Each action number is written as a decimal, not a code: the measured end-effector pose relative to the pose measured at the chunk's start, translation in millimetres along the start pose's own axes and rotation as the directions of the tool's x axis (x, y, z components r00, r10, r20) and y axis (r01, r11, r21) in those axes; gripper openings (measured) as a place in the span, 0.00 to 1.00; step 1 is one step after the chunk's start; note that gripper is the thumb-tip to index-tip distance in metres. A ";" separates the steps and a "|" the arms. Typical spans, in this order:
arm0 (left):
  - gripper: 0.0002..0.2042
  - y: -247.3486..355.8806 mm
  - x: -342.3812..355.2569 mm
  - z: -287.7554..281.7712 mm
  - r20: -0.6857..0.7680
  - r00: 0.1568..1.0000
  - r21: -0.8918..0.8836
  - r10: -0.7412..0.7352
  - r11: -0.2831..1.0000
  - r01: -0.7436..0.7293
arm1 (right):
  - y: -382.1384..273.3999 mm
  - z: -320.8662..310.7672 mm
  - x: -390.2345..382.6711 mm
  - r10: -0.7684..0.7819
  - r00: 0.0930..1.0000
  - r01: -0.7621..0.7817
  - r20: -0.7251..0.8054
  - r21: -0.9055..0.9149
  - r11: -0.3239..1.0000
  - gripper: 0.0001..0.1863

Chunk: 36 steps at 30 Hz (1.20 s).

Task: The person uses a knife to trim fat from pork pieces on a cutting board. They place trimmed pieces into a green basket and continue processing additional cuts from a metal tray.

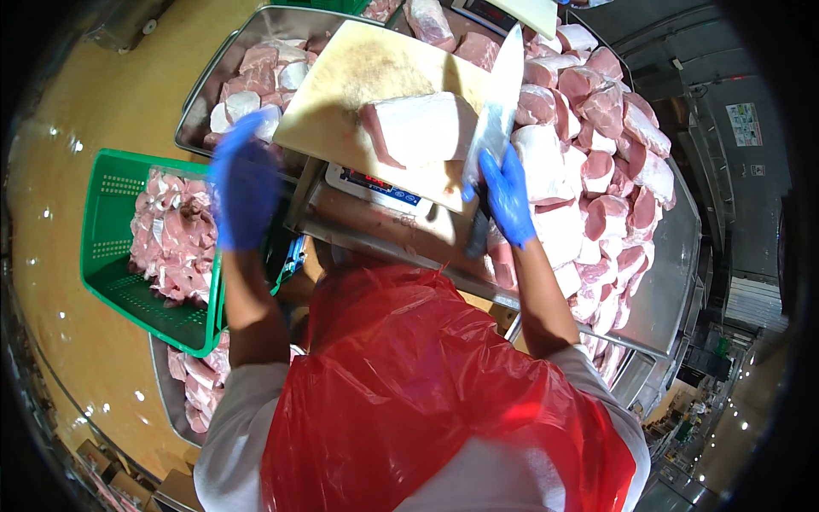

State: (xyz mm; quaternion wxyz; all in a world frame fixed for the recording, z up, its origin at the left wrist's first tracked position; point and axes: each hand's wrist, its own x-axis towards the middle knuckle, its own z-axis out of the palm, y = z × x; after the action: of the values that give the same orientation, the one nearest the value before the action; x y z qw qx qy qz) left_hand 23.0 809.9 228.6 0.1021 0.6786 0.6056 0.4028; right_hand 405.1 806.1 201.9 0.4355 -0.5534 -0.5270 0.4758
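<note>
My right hand point(509, 198), in a blue glove, is closed round a large knife point(499, 96) beside the right edge of the cutting board. Its broad blade points away from me, and the dark handle end shows below the hand. A thick block of pale pink meat with a white fat side point(422, 128) lies on the cream cutting board point(341, 72), just left of the blade. My left hand point(246, 189), also gloved in blue, is raised left of the board, between a metal tray and a green crate. Motion smears its fingers, and I cannot make out anything in it.
Meat trimmings fill the green crate point(111, 243) at left. Cut meat lies in the metal tray point(194, 107) behind it. A digital scale point(375, 189) sits under the board's near edge. Many meat pieces point(597, 145) are heaped on the steel table point(674, 290) at right.
</note>
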 end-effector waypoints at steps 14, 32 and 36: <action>0.12 28.1 -2.6 123.4 0.001 1.000 -0.398 -0.002 0.917 0.002 | -52.3 31.2 37.2 -0.228 0.973 0.219 0.040 -0.481 0.849 0.13; 0.04 -14.6 1.6 133.6 -0.138 0.870 -0.016 0.473 0.877 -0.480 | -36.0 112.0 -27.6 -0.024 0.930 0.331 0.366 -0.811 0.483 0.17; 0.04 -21.3 2.0 113.9 -0.104 0.912 0.032 0.398 0.918 -0.396 | -52.8 42.5 -89.0 0.269 0.850 0.356 0.454 -0.869 0.342 0.20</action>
State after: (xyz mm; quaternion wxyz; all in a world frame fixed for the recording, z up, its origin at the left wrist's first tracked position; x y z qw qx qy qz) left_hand 83.5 856.8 141.5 -0.0184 0.7650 0.4618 0.4485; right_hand 355.1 719.9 252.8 -0.1108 -0.5323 -0.8140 0.2044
